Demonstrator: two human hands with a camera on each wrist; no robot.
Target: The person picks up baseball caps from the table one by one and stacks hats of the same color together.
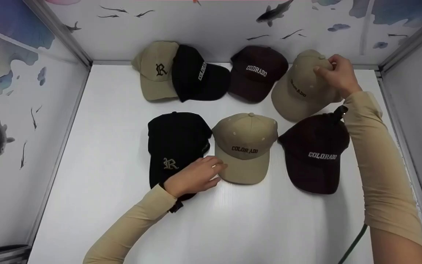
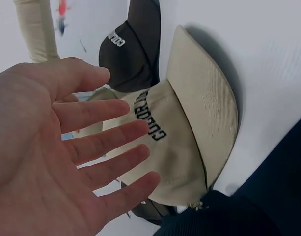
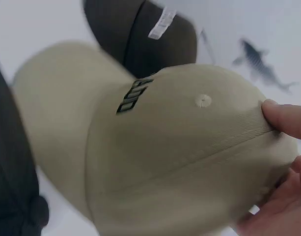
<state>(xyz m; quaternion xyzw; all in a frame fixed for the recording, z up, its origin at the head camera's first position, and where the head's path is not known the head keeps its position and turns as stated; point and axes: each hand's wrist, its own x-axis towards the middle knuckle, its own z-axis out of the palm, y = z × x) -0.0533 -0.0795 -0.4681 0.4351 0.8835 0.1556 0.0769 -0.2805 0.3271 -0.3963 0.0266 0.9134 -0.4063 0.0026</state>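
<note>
Tan cap (image 1: 245,141): in the front row of the white bench (image 1: 255,220), brim toward the person, dark COLORADO lettering across its crown.
Left hand (image 1: 196,176): at the left edge of the tan cap's brim, palm bare, fingers spread and nearly straight in the left wrist view, grasping nothing; whether the fingertips touch the brim I cannot tell.
Right hand (image 1: 343,75): beyond the tan cap and to its right, pinching the back of the held cap, thumb on the crown and fingers curled behind.
Held cap (image 1: 295,79): also tan, beyond the tan cap and to its right, tilted, brim toward the person and leftward; whether it is clear of the bench I cannot tell.
Black R cap (image 1: 176,135): just left of the tan cap, partly under the left wrist.
Near maroon cap (image 1: 315,143): just right of the tan cap, brim toward the person, white COLORADO lettering.
Far maroon cap (image 1: 256,79): straight beyond the tan cap, white lettering.
Black Colorado cap (image 1: 192,79): beyond the tan cap and to its left, brim pointing right.
Tan R cap (image 1: 156,80): farther left of the tan cap, in the back row, partly covered by the black Colorado cap.
</note>
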